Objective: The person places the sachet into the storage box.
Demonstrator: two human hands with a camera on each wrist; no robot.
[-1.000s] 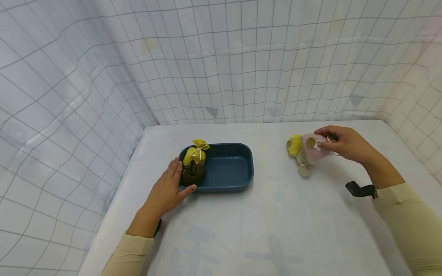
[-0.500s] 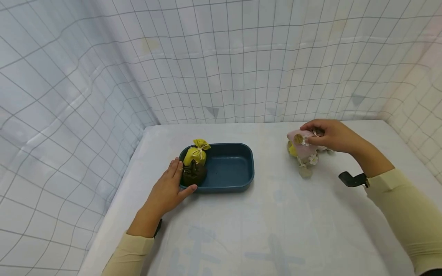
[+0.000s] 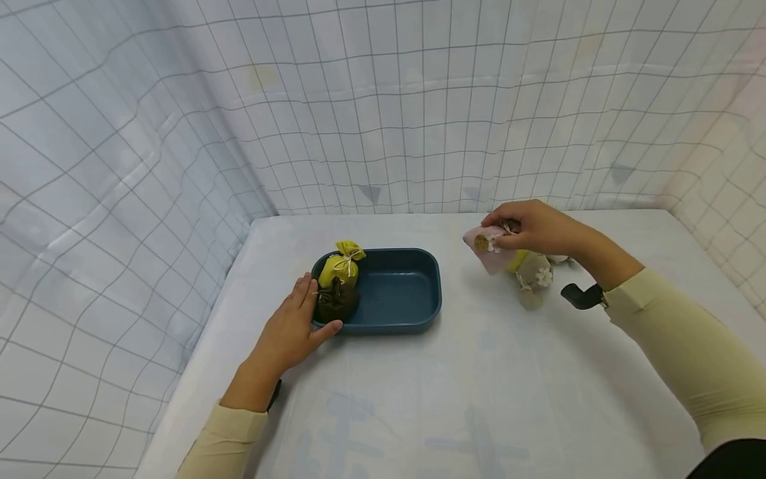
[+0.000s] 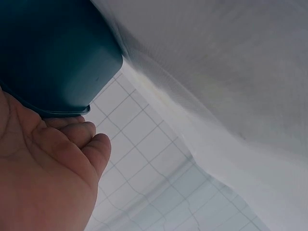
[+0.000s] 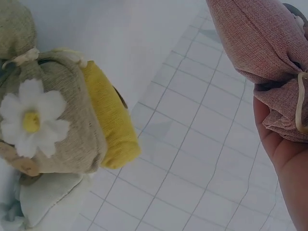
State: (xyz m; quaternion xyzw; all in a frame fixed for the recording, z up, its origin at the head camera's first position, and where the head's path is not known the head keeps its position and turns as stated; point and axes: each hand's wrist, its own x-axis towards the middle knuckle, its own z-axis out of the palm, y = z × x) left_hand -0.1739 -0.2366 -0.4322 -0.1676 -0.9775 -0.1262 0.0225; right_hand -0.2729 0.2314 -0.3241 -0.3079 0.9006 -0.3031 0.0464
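Pink pouch | neck hidden in right hand

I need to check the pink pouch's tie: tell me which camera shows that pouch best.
Right wrist view: the pink pouch fills the frame, its cord and gathered neck held by the right hand. The head view shows it small; the left wrist view misses it.

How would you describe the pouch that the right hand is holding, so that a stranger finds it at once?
Start from the blue tray on the white table and look to its right, where the right hand pinches a pink pouch by its tied neck, lifted above the table. The beige pouch and yellow pouch lie below it; only this one is pink.
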